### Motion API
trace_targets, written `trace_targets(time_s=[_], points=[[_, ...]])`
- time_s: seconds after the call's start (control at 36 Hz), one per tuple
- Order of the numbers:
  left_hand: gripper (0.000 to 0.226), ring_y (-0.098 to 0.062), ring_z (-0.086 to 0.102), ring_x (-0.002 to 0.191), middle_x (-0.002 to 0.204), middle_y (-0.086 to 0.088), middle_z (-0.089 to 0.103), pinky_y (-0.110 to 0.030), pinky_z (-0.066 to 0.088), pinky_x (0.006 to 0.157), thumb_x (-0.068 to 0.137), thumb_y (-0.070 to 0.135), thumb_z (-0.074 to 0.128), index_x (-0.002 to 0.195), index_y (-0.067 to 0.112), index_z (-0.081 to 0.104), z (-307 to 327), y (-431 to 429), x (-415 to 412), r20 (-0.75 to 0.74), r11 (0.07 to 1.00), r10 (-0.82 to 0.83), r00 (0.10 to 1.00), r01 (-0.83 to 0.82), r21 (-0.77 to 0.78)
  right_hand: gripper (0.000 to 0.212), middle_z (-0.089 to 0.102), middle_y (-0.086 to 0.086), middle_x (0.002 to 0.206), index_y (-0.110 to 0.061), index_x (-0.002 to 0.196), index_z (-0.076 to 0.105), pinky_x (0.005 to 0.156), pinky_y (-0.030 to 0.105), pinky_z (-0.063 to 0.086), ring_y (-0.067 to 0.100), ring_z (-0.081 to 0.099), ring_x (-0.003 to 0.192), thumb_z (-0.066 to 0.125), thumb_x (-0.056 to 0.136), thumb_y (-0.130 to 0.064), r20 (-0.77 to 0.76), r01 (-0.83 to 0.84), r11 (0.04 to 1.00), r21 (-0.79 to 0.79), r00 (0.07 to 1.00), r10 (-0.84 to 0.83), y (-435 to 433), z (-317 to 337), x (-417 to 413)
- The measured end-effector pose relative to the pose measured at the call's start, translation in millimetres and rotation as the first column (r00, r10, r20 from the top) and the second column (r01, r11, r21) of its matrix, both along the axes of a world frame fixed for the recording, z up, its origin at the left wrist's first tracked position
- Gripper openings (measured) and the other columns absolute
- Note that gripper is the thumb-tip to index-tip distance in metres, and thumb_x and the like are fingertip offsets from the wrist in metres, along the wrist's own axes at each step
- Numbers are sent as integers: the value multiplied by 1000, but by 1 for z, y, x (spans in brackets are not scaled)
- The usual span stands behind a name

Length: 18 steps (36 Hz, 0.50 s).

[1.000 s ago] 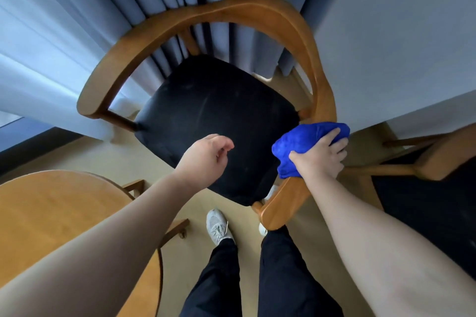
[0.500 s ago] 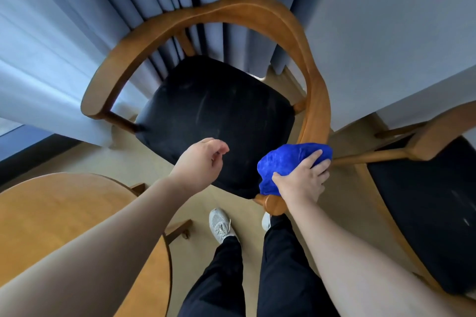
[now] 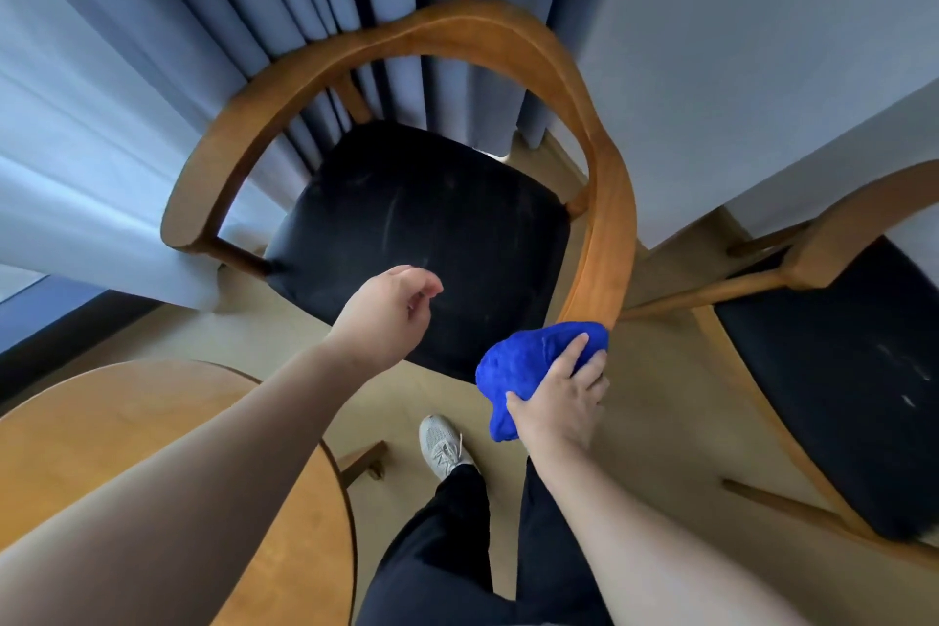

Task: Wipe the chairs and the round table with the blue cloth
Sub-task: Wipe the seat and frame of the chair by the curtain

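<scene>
A wooden armchair (image 3: pixel 604 198) with a curved rail and a black seat (image 3: pixel 421 229) stands in front of me. My right hand (image 3: pixel 559 402) grips the bunched blue cloth (image 3: pixel 528 361) over the near tip of the chair's right armrest, which the cloth hides. My left hand (image 3: pixel 391 310) hovers above the seat's front edge, fingers loosely curled and holding nothing. The round wooden table (image 3: pixel 127 452) is at lower left, partly behind my left forearm. A second chair (image 3: pixel 838 361) with a black seat stands at the right.
Blue-grey curtains (image 3: pixel 254 15) hang right behind the armchair, and a pale wall (image 3: pixel 762 41) rises at upper right. My legs and one grey shoe (image 3: pixel 442 445) stand on the beige floor between the table and the chairs.
My right hand has slid the blue cloth down the right armrest to its near tip. The view has shifted, bringing more of the second chair in. My left hand stays over the seat.
</scene>
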<state>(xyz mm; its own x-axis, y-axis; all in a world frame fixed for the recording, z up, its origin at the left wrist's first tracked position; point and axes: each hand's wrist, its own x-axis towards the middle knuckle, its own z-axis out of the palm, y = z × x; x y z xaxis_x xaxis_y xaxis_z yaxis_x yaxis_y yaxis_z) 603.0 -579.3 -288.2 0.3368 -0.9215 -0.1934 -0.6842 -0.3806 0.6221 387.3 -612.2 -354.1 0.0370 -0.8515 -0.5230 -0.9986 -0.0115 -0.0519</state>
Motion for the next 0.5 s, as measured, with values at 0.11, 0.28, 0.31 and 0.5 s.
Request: trace_targets(time_s=[0.11,0.28,0.31,0.5], points=[[22,-16,57,74,92,7,58,-29,49,72,87,3,51,100,12,67,8,2,4,12,1000,3,1000,-3,-6,113,1,18,155,-14,152,-10,109,35,35,32,23,139,71,81,-46,46,-77,995,69,996,74,4,9,-12],[23,-17,60,75,93,7,58,-27,49,71,88,5,50,102,15,66,31,-4,12,29,1000,18,999,-17,-22,94,13,6,158,-21,154,2,99,34,46,25,45,128,65,86,-33,114,-151,970,189,985,131,-17,37,-21],[22,-17,60,78,94,6,59,-26,48,73,88,6,51,102,15,66,36,-5,15,36,999,22,999,-21,-34,91,13,4,158,-22,154,3,98,34,46,26,47,127,64,87,-30,130,-161,966,203,982,136,-21,43,-22],[23,-17,58,89,103,1,62,-30,48,85,89,7,51,104,15,66,66,-7,39,96,995,64,993,-57,-77,88,13,2,160,-24,154,6,101,34,43,26,43,132,62,86,-29,198,-356,930,88,922,334,-62,86,-10]])
